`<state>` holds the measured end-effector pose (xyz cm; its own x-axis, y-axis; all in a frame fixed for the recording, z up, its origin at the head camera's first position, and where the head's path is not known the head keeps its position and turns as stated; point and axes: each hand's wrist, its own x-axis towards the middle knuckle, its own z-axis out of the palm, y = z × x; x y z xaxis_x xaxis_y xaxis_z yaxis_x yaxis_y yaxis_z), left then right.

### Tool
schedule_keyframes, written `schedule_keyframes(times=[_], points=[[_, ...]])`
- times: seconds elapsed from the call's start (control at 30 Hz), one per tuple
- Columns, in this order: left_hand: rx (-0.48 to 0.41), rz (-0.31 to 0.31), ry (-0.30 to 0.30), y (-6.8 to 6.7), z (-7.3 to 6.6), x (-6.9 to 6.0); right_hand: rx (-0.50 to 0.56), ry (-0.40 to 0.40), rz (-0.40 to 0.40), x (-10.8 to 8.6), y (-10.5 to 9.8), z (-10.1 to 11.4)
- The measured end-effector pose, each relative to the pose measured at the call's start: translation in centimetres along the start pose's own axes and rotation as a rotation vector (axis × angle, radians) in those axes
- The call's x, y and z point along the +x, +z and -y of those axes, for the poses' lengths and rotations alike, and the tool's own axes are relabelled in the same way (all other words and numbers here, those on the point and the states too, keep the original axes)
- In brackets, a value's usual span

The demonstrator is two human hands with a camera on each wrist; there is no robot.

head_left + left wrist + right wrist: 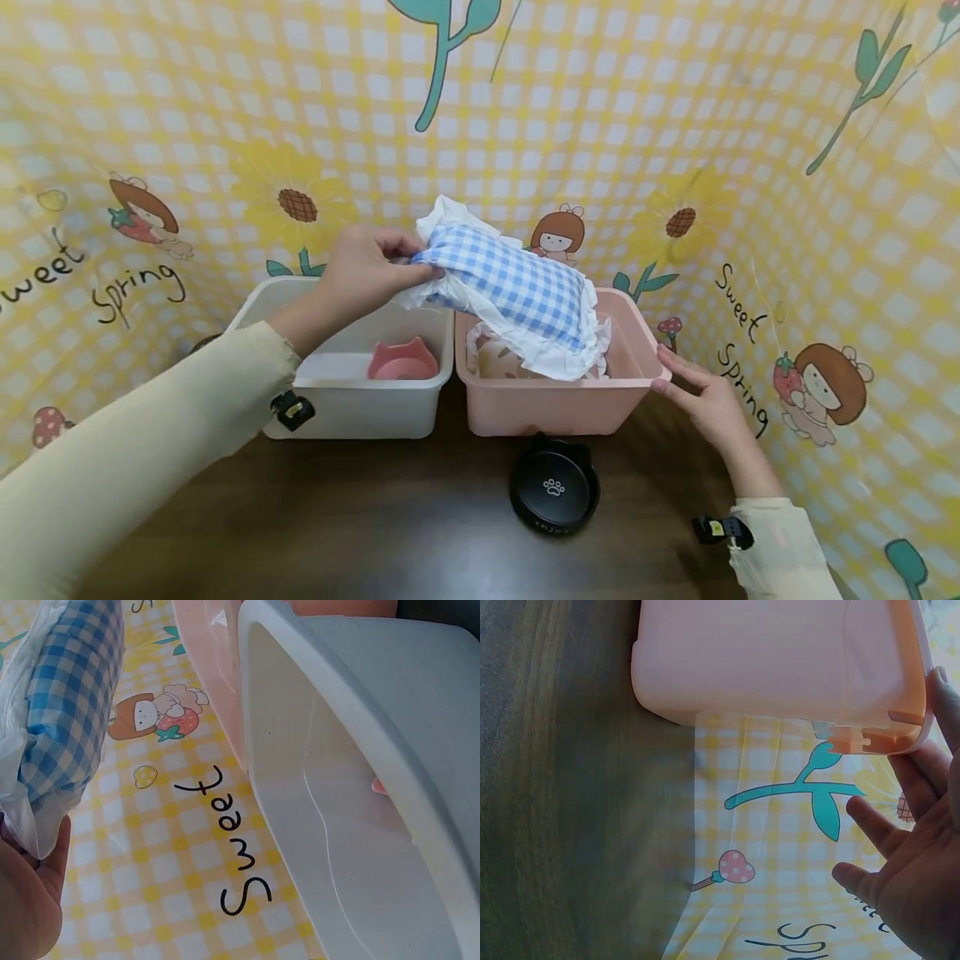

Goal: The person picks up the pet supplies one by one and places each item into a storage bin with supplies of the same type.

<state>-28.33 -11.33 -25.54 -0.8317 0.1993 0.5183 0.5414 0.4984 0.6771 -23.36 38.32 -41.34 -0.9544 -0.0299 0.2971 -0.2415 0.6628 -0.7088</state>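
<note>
Pillow (517, 287), pink bowl (402, 364) unclear from left wrist

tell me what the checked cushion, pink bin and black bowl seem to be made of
Checked cushion: soft matte cloth, by its frilled edge and the puckers where the left hand pinches it. Pink bin: probably moulded plastic with a slight sheen, by its rounded corners and lipped rim. Black bowl: smooth and rigid, by its even round wall; ceramic or plastic, can't tell.

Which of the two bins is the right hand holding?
The pink rectangular plastic bin: the right hand grips its rim. The white rectangular plastic bin beside it, with a pink cat-eared bowl inside, stands apart from that hand.
</note>
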Motion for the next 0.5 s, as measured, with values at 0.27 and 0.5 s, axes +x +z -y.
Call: schedule_keyframes(times=[0.27,0.5], points=[[0.020,0.020,0.008,2.5,-0.1,1.4,-0.005,0.011,0.014,0.3,-0.3,0.3],[-0.011,0.035,0.032,4.9,0.3,1.8,-0.001,0.016,0.011,-0.2,-0.3,0.3]])
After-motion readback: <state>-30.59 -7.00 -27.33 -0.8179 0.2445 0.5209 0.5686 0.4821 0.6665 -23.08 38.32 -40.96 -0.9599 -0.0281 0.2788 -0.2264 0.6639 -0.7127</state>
